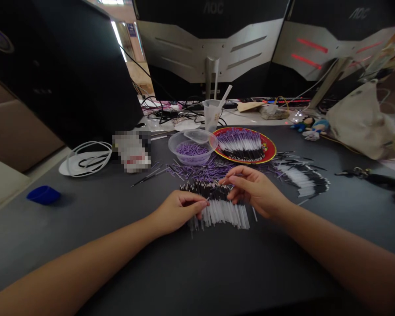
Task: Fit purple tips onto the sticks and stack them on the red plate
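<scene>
Over a row of black-and-white sticks (225,214) on the dark desk (197,272), the left hand (182,208) pinches a thin stick (208,199) between thumb and forefinger. Just beside it, the right hand (252,188) curls its fingers near its thumb; whether they grip anything is too small to tell. Behind lie loose purple sticks (212,171), a clear bowl (174,149) and a red plate (269,151).

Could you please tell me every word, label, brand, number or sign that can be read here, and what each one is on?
"AOC": back of the middle monitor.
"AOC": back of the right monitor.
Too faint to read: marks on the black case.
Too small: print on the cup and the blue sign.
Pixelated, unreadable: the box.
</scene>
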Available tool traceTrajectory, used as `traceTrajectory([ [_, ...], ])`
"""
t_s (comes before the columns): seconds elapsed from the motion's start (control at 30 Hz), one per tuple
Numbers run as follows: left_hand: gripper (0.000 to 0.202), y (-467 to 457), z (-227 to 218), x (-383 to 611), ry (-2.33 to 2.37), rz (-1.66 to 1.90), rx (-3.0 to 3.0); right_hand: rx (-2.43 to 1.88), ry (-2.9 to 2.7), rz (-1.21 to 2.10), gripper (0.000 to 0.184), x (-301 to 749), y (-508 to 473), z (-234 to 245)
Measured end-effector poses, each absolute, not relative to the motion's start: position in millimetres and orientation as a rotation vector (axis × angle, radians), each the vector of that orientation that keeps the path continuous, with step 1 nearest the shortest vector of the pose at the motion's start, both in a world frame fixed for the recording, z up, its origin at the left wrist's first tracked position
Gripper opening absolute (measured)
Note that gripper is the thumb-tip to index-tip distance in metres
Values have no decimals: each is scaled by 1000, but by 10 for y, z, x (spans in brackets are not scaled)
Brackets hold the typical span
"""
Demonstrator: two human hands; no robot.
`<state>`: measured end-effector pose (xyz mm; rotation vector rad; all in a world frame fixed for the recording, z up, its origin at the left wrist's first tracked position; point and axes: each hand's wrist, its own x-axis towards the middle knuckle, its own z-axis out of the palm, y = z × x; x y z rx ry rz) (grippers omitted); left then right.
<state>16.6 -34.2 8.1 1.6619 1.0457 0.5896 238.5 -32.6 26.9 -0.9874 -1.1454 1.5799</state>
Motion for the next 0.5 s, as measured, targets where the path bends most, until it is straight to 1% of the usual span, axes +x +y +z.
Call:
traceTrajectory([
  [0.3,25,-352,122,172,1030,593,1662,-951,-1232,1550,17,2400,-329,295],
  [0.5,26,-339,62,143,1017,583,1685,-971,-1336,1534,17,2407,-312,251],
])
